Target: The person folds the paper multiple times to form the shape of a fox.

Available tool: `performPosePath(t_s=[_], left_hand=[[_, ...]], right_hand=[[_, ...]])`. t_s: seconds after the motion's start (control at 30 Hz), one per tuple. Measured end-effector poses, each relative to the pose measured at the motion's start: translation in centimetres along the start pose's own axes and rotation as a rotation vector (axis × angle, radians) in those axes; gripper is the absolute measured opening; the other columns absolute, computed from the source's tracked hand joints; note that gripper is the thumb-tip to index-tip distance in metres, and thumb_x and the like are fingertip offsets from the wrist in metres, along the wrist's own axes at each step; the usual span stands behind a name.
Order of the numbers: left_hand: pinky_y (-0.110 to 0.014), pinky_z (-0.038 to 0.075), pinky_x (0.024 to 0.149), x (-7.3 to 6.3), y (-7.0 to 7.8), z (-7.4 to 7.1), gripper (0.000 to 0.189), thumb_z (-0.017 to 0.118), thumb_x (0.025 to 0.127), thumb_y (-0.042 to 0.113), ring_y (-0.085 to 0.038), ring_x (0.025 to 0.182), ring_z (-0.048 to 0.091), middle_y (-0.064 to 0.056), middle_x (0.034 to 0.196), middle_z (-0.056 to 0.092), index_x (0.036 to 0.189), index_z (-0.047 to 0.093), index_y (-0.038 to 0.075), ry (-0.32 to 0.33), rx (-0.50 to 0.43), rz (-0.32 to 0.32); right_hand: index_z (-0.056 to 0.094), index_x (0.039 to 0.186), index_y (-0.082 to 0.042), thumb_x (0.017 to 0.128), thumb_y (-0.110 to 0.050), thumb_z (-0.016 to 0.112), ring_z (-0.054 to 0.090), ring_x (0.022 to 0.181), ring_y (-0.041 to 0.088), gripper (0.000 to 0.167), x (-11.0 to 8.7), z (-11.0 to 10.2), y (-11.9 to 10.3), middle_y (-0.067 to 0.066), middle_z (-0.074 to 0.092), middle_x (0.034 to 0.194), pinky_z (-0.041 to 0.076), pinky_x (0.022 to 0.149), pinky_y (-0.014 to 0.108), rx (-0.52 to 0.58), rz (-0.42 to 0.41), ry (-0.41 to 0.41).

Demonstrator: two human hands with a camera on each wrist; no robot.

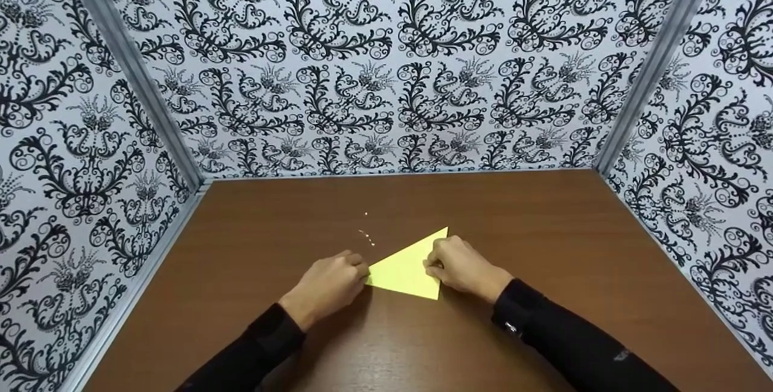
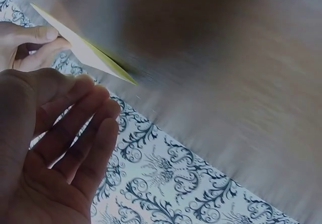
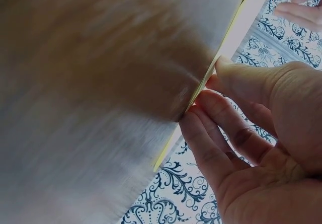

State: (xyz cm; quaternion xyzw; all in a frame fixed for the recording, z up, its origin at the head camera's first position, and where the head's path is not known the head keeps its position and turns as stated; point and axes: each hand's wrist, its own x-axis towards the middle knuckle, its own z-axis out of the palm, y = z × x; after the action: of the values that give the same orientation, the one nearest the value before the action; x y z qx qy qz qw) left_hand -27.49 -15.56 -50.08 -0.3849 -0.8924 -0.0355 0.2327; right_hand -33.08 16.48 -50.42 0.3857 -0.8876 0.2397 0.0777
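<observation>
A triangular piece of yellow paper (image 1: 403,268) is over the brown table, and the left wrist view shows layers along its edge, so it looks folded. At its right side my right hand (image 1: 462,266) pinches the edge between thumb and fingers. That grip shows closely in the right wrist view, the thumb (image 3: 246,78) on one face. My left hand (image 1: 332,283) is at the paper's left corner with fingers loosely curled. In the left wrist view the fingertips (image 2: 95,90) of the left hand are beside the paper (image 2: 88,53), with a narrow gap and nothing visible between them.
Small pale specks (image 1: 367,237) dot the table (image 1: 272,217) beyond the left hand. Walls (image 1: 386,78) with black scrollwork on white enclose the table at the back and both sides. Grey metal posts (image 1: 136,72) stand at the back corners.
</observation>
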Motion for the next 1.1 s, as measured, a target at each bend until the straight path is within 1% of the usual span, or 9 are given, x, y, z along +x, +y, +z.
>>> performPosePath(t_s=[0.07,0.27,0.43,0.5,0.6,0.73,0.83,0.97,1.1], left_hand=[[-0.03,0.069,0.076,0.6,0.2,0.4,0.009,0.084,0.104,0.006,-0.018,0.09,0.075,-0.001,0.098,0.083,0.098,0.087,0.012,0.002,-0.008,0.002],[-0.033,0.07,0.076,2.3,1.0,1.9,0.016,0.081,0.104,0.002,-0.02,0.095,0.079,-0.001,0.1,0.084,0.097,0.089,0.014,-0.021,-0.049,-0.023],[-0.031,0.07,0.076,3.2,1.5,2.7,0.019,0.082,0.1,0.0,-0.019,0.095,0.08,0.0,0.101,0.086,0.091,0.088,0.015,-0.051,-0.028,-0.004],[-0.031,0.069,0.075,3.4,1.6,2.8,0.021,0.082,0.099,-0.001,-0.019,0.092,0.079,0.0,0.097,0.085,0.085,0.085,0.015,-0.062,-0.02,0.001],[-0.03,0.068,0.071,3.6,1.7,2.8,0.027,0.081,0.1,-0.004,-0.017,0.087,0.079,0.0,0.091,0.082,0.08,0.081,0.014,-0.075,-0.039,-0.011],[-0.028,0.065,0.069,3.9,1.7,2.6,0.028,0.079,0.102,-0.006,-0.016,0.084,0.079,-0.001,0.088,0.082,0.082,0.083,0.012,-0.092,-0.111,-0.042],[-0.027,0.063,0.067,3.9,1.7,2.5,0.027,0.08,0.103,-0.005,-0.014,0.08,0.078,-0.001,0.085,0.082,0.082,0.082,0.011,-0.089,-0.141,-0.058],[-0.024,0.056,0.062,4.0,1.8,2.3,0.031,0.082,0.102,-0.004,-0.009,0.07,0.068,-0.001,0.076,0.076,0.076,0.074,0.011,-0.088,-0.146,-0.065],[-0.023,0.047,0.061,4.0,1.7,2.3,0.035,0.082,0.099,-0.006,-0.004,0.067,0.049,0.002,0.07,0.065,0.072,0.067,0.012,-0.097,-0.178,-0.072]], right_hand=[[0.092,0.096,-0.002,0.099,0.002,0.089,0.082,0.085,0.028,0.006,0.1,0.0,-0.1,0.017,0.086,0.101,0.061,0.069,0.028,-0.003,0.008,-0.001],[0.092,0.094,-0.003,0.099,0.001,0.089,0.073,0.077,0.012,0.007,0.4,0.0,-0.1,0.013,0.086,0.097,0.053,0.066,0.024,-0.012,0.035,-0.01],[0.092,0.095,-0.004,0.098,0.001,0.09,0.076,0.078,0.016,0.005,0.3,0.2,-0.1,0.011,0.085,0.095,0.057,0.067,0.026,-0.023,0.039,-0.007],[0.092,0.096,-0.004,0.098,0.0,0.091,0.077,0.079,0.018,0.005,0.2,0.1,-0.1,0.011,0.084,0.094,0.059,0.067,0.027,-0.023,0.038,-0.004],[0.092,0.096,-0.003,0.099,0.0,0.09,0.074,0.077,0.014,0.005,0.2,0.0,-0.2,0.011,0.084,0.095,0.056,0.066,0.025,-0.02,0.038,-0.01],[0.092,0.096,-0.003,0.099,0.003,0.088,0.066,0.075,0.006,0.008,0.4,-0.3,-0.1,0.012,0.085,0.095,0.05,0.065,0.022,-0.026,0.011,-0.016],[0.093,0.097,-0.003,0.096,0.004,0.088,0.071,0.075,0.01,0.009,0.5,-0.3,0.2,0.011,0.087,0.093,0.053,0.066,0.022,-0.03,-0.023,-0.007],[0.093,0.099,-0.002,0.093,0.003,0.089,0.083,0.083,0.021,0.009,0.7,-0.4,0.6,0.009,0.089,0.094,0.065,0.072,0.029,-0.021,-0.04,-0.006],[0.092,0.098,-0.004,0.093,0.0,0.091,0.082,0.083,0.018,0.007,1.1,-1.0,1.1,0.008,0.089,0.093,0.066,0.074,0.03,-0.006,-0.015,-0.023]])
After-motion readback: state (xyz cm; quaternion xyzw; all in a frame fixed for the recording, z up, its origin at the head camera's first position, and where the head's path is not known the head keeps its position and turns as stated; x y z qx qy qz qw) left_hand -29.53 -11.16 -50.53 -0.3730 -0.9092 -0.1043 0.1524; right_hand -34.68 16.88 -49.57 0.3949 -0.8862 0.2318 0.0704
